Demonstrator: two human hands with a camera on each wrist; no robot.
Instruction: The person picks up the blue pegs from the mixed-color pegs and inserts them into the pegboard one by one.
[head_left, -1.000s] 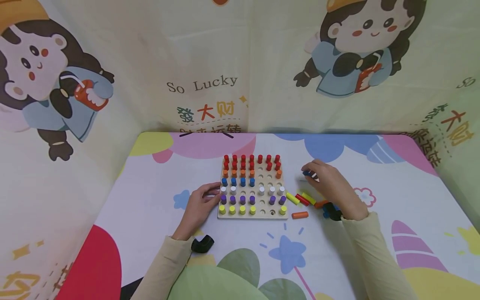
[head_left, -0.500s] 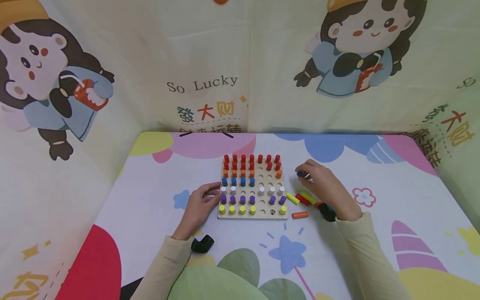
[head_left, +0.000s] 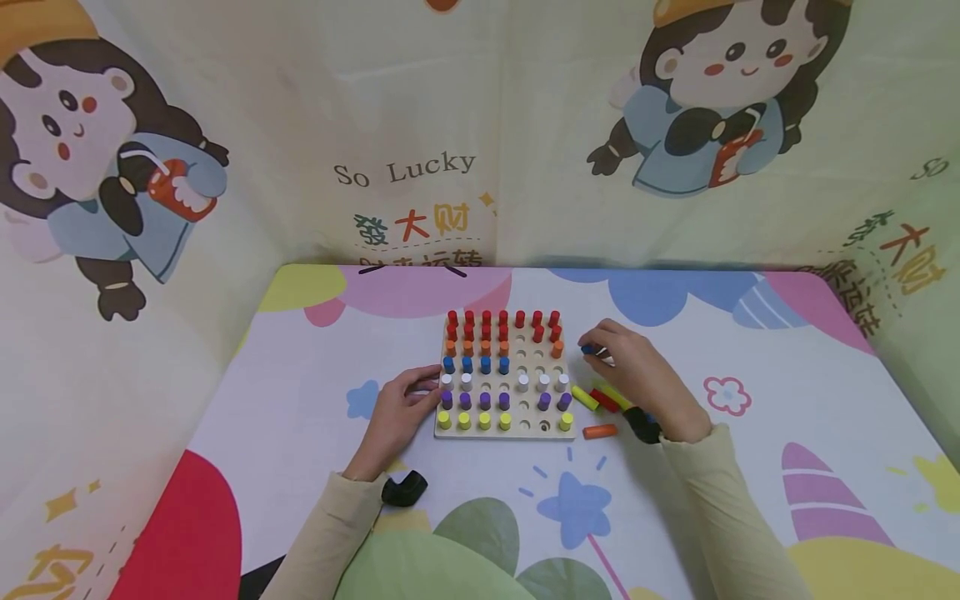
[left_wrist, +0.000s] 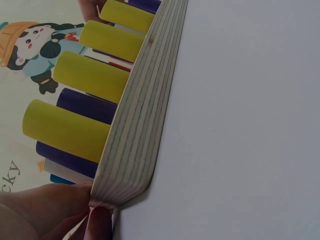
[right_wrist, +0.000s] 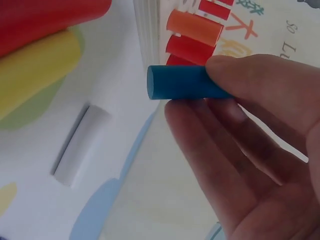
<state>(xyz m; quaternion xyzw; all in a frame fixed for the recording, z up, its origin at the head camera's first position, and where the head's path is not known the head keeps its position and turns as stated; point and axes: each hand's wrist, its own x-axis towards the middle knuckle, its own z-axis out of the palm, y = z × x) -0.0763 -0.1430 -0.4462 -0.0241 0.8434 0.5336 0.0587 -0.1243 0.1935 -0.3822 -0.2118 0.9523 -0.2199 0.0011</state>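
Observation:
A wooden pegboard [head_left: 525, 434] carries rows of upright pegs: red at the back, then orange, blue, white, purple and yellow. My left hand [head_left: 401, 421] holds its left edge, the thumb and a finger pinching a corner in the left wrist view. My right hand [head_left: 637, 371] is just right of the board's far half. Between its thumb and fingertips it pinches a blue peg [right_wrist: 180, 82], lying sideways in the right wrist view. Blue pegs [head_left: 485, 365] fill the left part of their row, with bare holes to their right.
Loose pegs lie right of the board: a yellow one [head_left: 585, 397], a red one [head_left: 604, 400] and an orange one [head_left: 600, 431]. A white peg [right_wrist: 82, 145] lies on the table below my right hand. A patterned cloth wall [head_left: 540, 225] rises behind the table.
My right hand has moved left toward the board with the blue peg still pinched. The left hand and the pegboard stay in place.

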